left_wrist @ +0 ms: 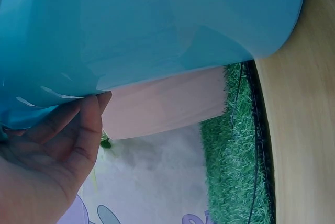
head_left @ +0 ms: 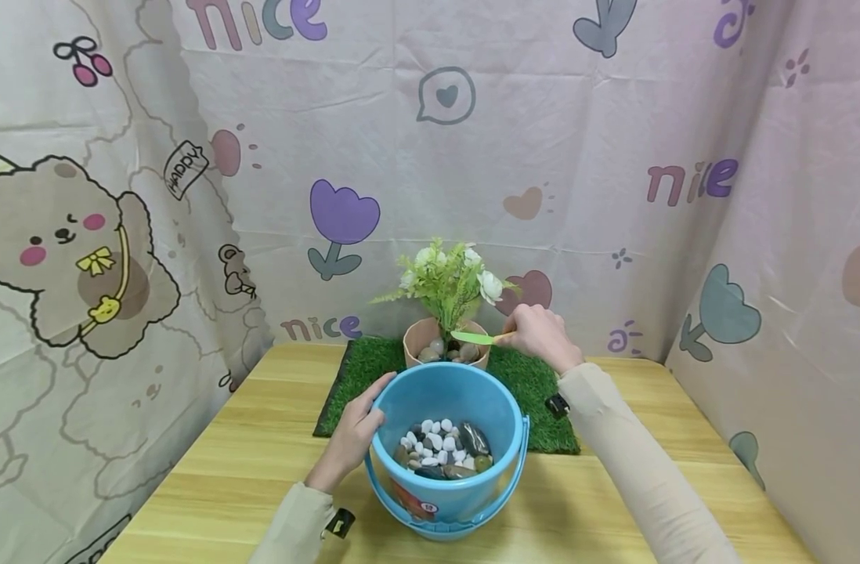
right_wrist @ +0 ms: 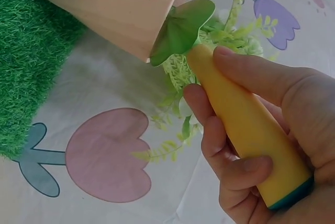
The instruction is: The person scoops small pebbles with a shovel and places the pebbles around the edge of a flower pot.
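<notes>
In the head view a blue plastic bucket (head_left: 444, 497) stands on the table with several white, grey and dark pebbles (head_left: 440, 446) in it. My left hand (head_left: 352, 431) grips the bucket's left rim; the left wrist view shows its fingers against the bucket wall (left_wrist: 157, 25). With my right hand (head_left: 539, 337) I hold a small garden trowel by its yellow handle (right_wrist: 243, 124). Its green blade (head_left: 472, 338) is over the pink flower pot (head_left: 417, 338). The pot holds larger stones (head_left: 430, 352) and a plant with white flowers (head_left: 447, 282). What the blade carries cannot be made out.
A mat of artificial grass (head_left: 543, 435) lies under the pot, behind the bucket. The bucket's handle (head_left: 518, 470) hangs down at the front. The wooden table (head_left: 211, 470) is enclosed by a printed cloth (head_left: 437, 172) at the back and sides.
</notes>
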A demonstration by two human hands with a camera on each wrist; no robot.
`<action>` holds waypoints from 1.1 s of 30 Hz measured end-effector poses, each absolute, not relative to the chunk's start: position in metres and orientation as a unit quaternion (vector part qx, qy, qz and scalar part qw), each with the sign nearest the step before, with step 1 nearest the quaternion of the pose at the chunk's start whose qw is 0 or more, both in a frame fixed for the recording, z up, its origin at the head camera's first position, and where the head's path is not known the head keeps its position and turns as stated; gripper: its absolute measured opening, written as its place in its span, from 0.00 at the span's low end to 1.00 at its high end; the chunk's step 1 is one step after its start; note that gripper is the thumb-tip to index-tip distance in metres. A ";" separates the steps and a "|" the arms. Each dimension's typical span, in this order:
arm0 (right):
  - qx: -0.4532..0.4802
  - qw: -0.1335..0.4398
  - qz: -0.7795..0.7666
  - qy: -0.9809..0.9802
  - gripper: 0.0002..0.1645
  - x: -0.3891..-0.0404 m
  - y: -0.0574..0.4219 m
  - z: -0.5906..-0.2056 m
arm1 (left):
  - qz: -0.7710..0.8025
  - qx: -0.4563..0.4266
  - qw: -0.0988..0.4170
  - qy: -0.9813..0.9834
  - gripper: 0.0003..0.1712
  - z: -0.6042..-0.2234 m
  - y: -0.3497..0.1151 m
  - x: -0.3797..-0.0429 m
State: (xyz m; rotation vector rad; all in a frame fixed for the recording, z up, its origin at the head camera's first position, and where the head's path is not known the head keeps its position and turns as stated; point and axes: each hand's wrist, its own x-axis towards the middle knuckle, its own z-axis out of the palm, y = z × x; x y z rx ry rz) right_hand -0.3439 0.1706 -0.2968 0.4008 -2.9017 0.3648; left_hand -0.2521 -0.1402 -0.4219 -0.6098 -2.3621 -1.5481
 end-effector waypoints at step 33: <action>0.193 0.160 0.181 -0.951 0.11 -0.312 0.175 -0.312 | -0.534 -0.205 0.124 -0.811 0.37 -0.421 -0.140 -0.253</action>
